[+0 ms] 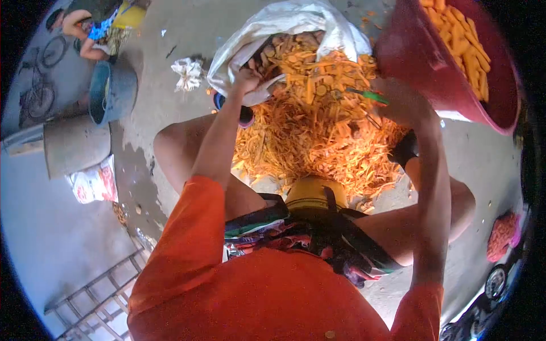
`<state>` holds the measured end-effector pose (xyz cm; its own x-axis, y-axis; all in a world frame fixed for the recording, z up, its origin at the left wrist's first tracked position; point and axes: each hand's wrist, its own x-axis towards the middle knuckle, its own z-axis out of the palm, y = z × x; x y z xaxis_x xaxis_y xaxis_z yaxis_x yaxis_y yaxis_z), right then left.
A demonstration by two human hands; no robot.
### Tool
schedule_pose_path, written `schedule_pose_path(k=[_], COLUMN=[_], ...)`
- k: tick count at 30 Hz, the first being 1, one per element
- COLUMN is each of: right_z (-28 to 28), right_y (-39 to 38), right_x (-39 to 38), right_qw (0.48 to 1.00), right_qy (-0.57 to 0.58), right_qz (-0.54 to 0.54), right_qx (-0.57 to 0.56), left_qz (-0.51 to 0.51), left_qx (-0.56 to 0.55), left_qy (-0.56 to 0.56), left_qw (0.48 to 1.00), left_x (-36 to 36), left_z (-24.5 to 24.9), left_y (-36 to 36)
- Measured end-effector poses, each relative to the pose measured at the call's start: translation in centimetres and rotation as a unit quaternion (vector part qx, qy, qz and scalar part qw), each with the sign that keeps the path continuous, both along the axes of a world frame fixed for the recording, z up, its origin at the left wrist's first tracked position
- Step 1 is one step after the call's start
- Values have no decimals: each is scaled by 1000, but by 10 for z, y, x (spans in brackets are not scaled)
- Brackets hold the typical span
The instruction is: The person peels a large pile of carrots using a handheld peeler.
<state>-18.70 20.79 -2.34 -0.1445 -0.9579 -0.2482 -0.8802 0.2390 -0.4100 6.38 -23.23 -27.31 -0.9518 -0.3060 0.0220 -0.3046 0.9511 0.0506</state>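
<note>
Unpeeled carrots (284, 44): dull brownish-orange, heaped in the mouth of the white sack, upper centre of the frame.
White sack (296, 20): lies open on the concrete floor (187, 28) with its rim folded back and its mouth turned toward the person.
Left hand (245, 79): at the sack mouth, just left of top centre. The fingers are curled down among the unpeeled carrots, and whether they grip one cannot be told.
Right hand (401, 101): right of top centre, closed in a fist around the green-handled peeler, just beside the wall of the red basin.
Green-handled peeler (368, 95): the handle juts left out of the fist, above the peelings. The blade is not clearly visible.
Peelings (318, 139): a wide bright orange pile in the centre of the frame, running from the sack mouth down to the person's knees.
Red basin (421, 62): upper right, holding peeled carrots (463, 45), clean orange and stacked lengthwise.
Yellow object (315, 192): lower centre, between the person's thighs at the near edge of the peelings. Its kind cannot be told.
Blue tub (114, 91): upper left, well apart from the sack.
Second person (94, 28): far upper left corner, beyond the blue tub, only partly in view.
Crumpled white bag (187, 73): on the floor, left of the sack.
</note>
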Motion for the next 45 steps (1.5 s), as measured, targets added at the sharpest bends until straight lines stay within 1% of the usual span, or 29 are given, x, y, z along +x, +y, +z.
schedule_pose_path(k=[1,2,3,4,6,8,10,11,12,14,18,20,22,24,25,26,27,28,29,30,32,33,35,37,39,40,42,43,45], right_z=[7,15,37,57,61,76,82,82,80,76,82,67,62,72,75,78,80,76,68,67,84,90,94,93,91,95,108,104,97], right_y=[1,2,-3,-8,-4,-4,-14,-20,-23,-25,-30,-29,-28,-30,-30,-36,-42,-42,-36,-30,-27,-27,-27,-26,-29,-29,-32,-34,-35], right_x=[6,12,22,30,27,34,35,33,32,33,35,29,23,22,24,29,30,28,27,26,32,37,33,29,34,36,44,46,48], right_qw=[999,997,998,997,995,992,989,986,981,984,993,994,993,989,987,991,990,990,994,997,995,995,996,997,961,961,957,945,943], right_qy=[12,22,12,2,-3,14,33,80,125,116,94,90,94,133,147,91,40,49,49,50,49,38,18,5,-54,-46,-83,-64,-53], right_qz=[-5,-11,-45,-81,-95,-117,-137,-128,-118,-118,-75,-68,-69,-43,-34,-69,-107,-118,-90,-61,-74,-76,-47,-16,-53,-55,-91,-88,-89], right_qx=[-38,-78,-46,-11,20,34,45,67,89,70,16,7,11,40,47,70,82,62,25,-9,-39,-58,-75,-79,-266,-266,-262,-310,-315], left_qz=[29,128,228,233,230,238,73,-45,-48,-112,-87,-206,-225,-119,-81,-82,-16,39,34,20,105,99,67,61,71,63,52,49,49], left_qx=[1,64,118,122,136,99,7,-60,-58,-89,-71,-67,-54,3,192,182,342,488,581,572,714,707,835,818,795,797,692,628,611], left_qy=[-129,-130,-118,-123,5,-61,-288,-245,-248,-261,-360,-301,-252,-303,-254,-253,-123,14,69,71,141,142,145,144,146,147,204,230,258], left_qw=[991,981,959,957,964,964,955,967,966,955,926,929,940,946,944,947,932,872,810,817,678,686,527,554,584,583,690,742,747], left_x=[12,18,24,21,14,0,-10,-6,-8,-15,-42,-40,-39,-57,-61,-60,-67,-79,-79,-80,-72,-65,-52,-47,-53,-54,-53,-52,-52], left_z=[-1,9,21,34,43,46,41,37,32,28,17,11,37,82,99,102,110,120,158,189,241,262,292,310,316,316,323,323,325], left_y=[9,24,39,42,44,28,2,-3,-6,-14,-25,-34,-19,-5,-12,-11,-10,-12,6,23,54,69,101,128,147,156,186,194,215])
